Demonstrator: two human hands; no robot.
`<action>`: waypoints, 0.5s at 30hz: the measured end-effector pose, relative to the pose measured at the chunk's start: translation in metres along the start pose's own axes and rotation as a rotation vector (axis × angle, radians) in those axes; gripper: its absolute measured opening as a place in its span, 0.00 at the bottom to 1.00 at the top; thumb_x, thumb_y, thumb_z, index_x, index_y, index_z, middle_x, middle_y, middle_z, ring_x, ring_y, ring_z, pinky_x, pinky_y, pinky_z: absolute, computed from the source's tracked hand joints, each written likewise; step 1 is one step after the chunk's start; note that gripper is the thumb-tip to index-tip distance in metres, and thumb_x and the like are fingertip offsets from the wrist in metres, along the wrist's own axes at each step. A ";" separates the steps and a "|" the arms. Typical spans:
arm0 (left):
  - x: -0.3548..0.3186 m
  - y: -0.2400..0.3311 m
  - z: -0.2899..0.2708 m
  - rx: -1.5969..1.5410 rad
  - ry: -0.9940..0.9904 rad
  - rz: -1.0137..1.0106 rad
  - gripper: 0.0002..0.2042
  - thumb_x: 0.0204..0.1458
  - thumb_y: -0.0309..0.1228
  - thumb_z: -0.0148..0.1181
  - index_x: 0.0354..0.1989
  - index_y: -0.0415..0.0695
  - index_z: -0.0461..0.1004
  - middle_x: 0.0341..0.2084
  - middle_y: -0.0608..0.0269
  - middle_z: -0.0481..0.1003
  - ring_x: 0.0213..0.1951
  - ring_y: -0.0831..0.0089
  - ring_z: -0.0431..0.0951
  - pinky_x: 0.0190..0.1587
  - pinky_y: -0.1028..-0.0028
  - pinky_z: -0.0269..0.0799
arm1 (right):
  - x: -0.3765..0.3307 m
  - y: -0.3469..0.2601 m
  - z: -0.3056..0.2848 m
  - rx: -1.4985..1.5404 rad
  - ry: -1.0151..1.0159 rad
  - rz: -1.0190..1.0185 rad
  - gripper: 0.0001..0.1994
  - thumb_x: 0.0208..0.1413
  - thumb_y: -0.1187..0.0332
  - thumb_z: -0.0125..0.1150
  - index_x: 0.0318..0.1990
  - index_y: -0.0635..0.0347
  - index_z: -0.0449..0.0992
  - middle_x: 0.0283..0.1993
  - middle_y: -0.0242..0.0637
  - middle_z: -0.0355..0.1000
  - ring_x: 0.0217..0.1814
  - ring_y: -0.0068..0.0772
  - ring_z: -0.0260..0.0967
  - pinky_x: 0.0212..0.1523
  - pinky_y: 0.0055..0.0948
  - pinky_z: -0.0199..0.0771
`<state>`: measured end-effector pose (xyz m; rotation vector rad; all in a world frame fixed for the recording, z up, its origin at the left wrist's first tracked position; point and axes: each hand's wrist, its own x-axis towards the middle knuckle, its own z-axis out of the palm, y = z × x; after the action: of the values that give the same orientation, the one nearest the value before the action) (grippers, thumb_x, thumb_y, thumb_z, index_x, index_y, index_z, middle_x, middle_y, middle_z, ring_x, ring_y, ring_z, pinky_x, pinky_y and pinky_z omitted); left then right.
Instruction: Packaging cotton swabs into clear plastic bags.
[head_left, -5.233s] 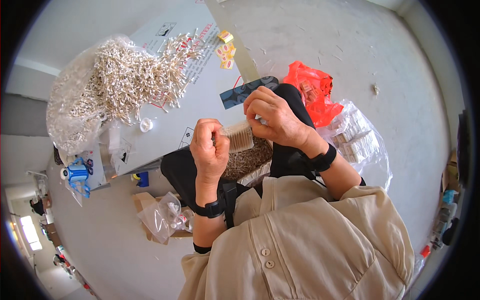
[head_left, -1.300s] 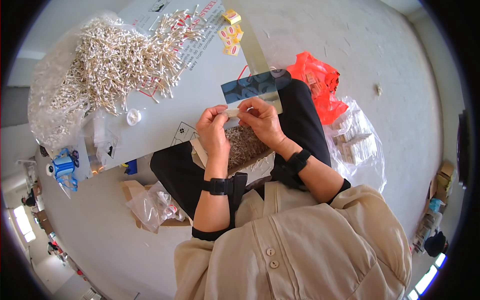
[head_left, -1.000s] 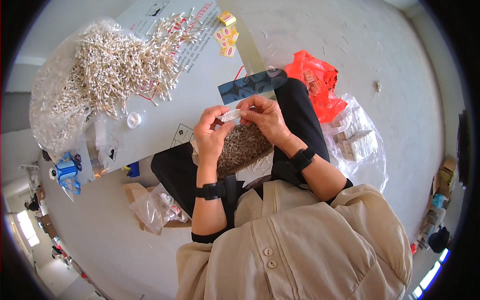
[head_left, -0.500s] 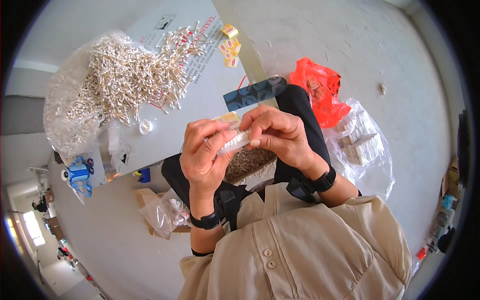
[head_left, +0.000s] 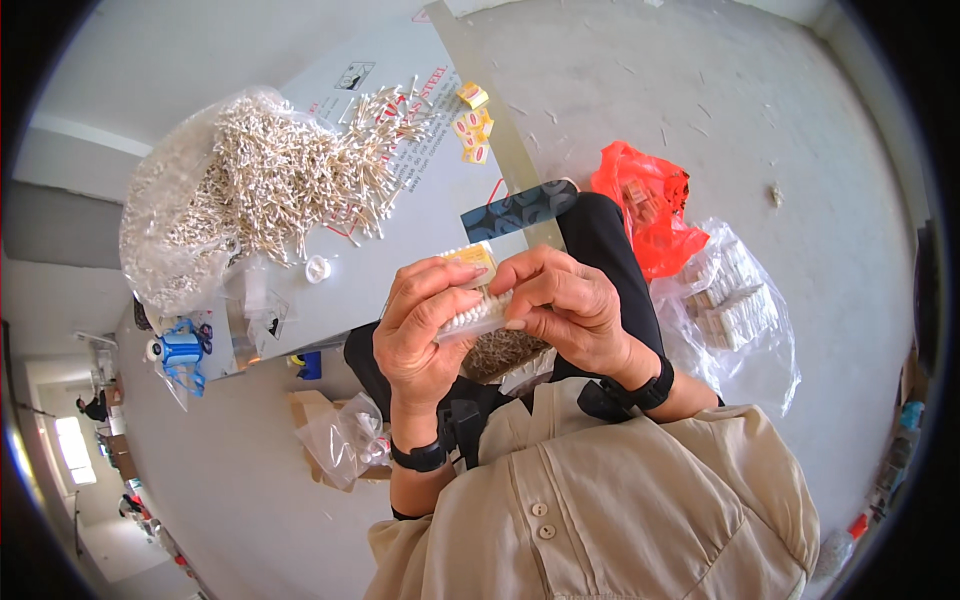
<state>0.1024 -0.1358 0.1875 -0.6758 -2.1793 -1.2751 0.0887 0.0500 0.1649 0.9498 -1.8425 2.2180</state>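
Between my hands, above my lap, is a small clear plastic packet of cotton swabs [head_left: 468,318]. White swab tips line up in a row inside it, and a yellow label [head_left: 474,259] shows at its far side. My left hand [head_left: 415,330] is closed round the packet's left side, fingers over the top. With bent fingers and thumb, my right hand [head_left: 572,305] pinches the packet's right end; its fingertips partly cover that edge. Beyond my left hand, a big heap of loose cotton swabs [head_left: 290,180] spills from a clear bag onto the table.
Several yellow labels [head_left: 473,128] lie near the table's right edge, and a round white container [head_left: 318,268] by the heap. A box of brown bits [head_left: 505,352] sits below my hands. Red [head_left: 650,215] and clear bags [head_left: 735,310] with packets lie right; a blue bottle [head_left: 180,348] stands left.
The packet has tilted, so more of the swab tips and the yellow label show. Both hands keep hold of it. The whole view has shifted slightly.
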 end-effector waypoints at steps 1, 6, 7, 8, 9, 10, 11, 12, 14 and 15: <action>0.000 0.000 0.000 0.002 -0.001 0.003 0.16 0.35 0.23 0.72 0.35 0.41 0.77 0.38 0.59 0.79 0.42 0.58 0.77 0.47 0.64 0.74 | 0.000 0.000 0.000 0.001 0.002 -0.004 0.03 0.53 0.75 0.65 0.32 0.62 0.76 0.44 0.43 0.73 0.43 0.32 0.71 0.43 0.27 0.71; 0.000 0.000 -0.002 -0.116 0.021 -0.002 0.16 0.38 0.27 0.73 0.37 0.40 0.78 0.38 0.57 0.79 0.42 0.58 0.78 0.47 0.65 0.74 | -0.003 0.000 0.000 0.035 0.035 -0.010 0.03 0.56 0.77 0.62 0.33 0.65 0.74 0.45 0.43 0.72 0.41 0.26 0.72 0.41 0.23 0.73; 0.000 0.001 -0.002 -0.116 0.019 0.000 0.16 0.38 0.27 0.73 0.37 0.40 0.78 0.38 0.57 0.79 0.42 0.58 0.78 0.47 0.65 0.74 | -0.004 0.000 0.002 0.035 0.038 -0.011 0.03 0.56 0.77 0.62 0.33 0.65 0.74 0.45 0.43 0.72 0.41 0.26 0.72 0.41 0.23 0.73; 0.001 0.003 -0.003 -0.119 0.010 -0.036 0.16 0.39 0.28 0.73 0.37 0.39 0.78 0.37 0.57 0.79 0.41 0.60 0.78 0.45 0.67 0.74 | -0.006 -0.001 0.006 0.204 0.084 0.080 0.02 0.57 0.77 0.61 0.33 0.65 0.74 0.46 0.43 0.71 0.40 0.24 0.72 0.40 0.22 0.74; 0.001 0.004 -0.003 -0.121 0.000 -0.072 0.16 0.41 0.29 0.73 0.38 0.38 0.78 0.37 0.56 0.79 0.41 0.61 0.79 0.44 0.68 0.75 | -0.007 0.000 0.008 0.374 0.129 0.171 0.02 0.58 0.78 0.59 0.34 0.66 0.73 0.47 0.43 0.70 0.38 0.22 0.72 0.40 0.20 0.75; 0.000 0.004 -0.003 -0.120 0.000 -0.071 0.16 0.41 0.29 0.73 0.38 0.38 0.78 0.37 0.56 0.79 0.41 0.61 0.79 0.44 0.68 0.75 | -0.008 0.001 0.009 0.375 0.129 0.170 0.02 0.58 0.78 0.59 0.34 0.66 0.73 0.47 0.43 0.70 0.38 0.22 0.72 0.40 0.20 0.75; -0.001 0.005 -0.004 -0.124 -0.001 -0.117 0.15 0.41 0.30 0.73 0.38 0.38 0.78 0.36 0.57 0.79 0.40 0.62 0.79 0.42 0.70 0.75 | -0.009 0.002 0.010 0.418 0.136 0.195 0.02 0.59 0.78 0.58 0.35 0.67 0.72 0.48 0.43 0.69 0.37 0.21 0.72 0.40 0.19 0.76; -0.002 0.004 -0.003 -0.128 -0.001 -0.164 0.15 0.42 0.30 0.72 0.38 0.38 0.78 0.35 0.57 0.79 0.39 0.64 0.79 0.40 0.72 0.75 | -0.009 0.002 0.010 0.461 0.142 0.220 0.02 0.60 0.78 0.57 0.36 0.67 0.72 0.49 0.43 0.68 0.36 0.20 0.73 0.39 0.18 0.76; -0.004 0.002 -0.003 -0.141 0.011 -0.169 0.15 0.43 0.30 0.72 0.38 0.38 0.78 0.33 0.58 0.79 0.37 0.67 0.78 0.37 0.74 0.73 | -0.008 0.002 0.011 0.465 0.137 0.241 0.02 0.60 0.78 0.57 0.36 0.68 0.71 0.48 0.43 0.68 0.35 0.20 0.72 0.39 0.19 0.76; -0.004 0.001 -0.003 -0.157 0.023 -0.175 0.15 0.43 0.31 0.72 0.38 0.38 0.78 0.32 0.58 0.79 0.35 0.69 0.78 0.34 0.76 0.72 | -0.007 0.001 0.011 0.468 0.131 0.263 0.03 0.61 0.77 0.57 0.36 0.68 0.71 0.48 0.43 0.69 0.35 0.20 0.72 0.38 0.19 0.76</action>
<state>0.1069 -0.1387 0.1871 -0.5367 -2.1749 -1.5489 0.0984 0.0413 0.1606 0.6173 -1.4922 2.8726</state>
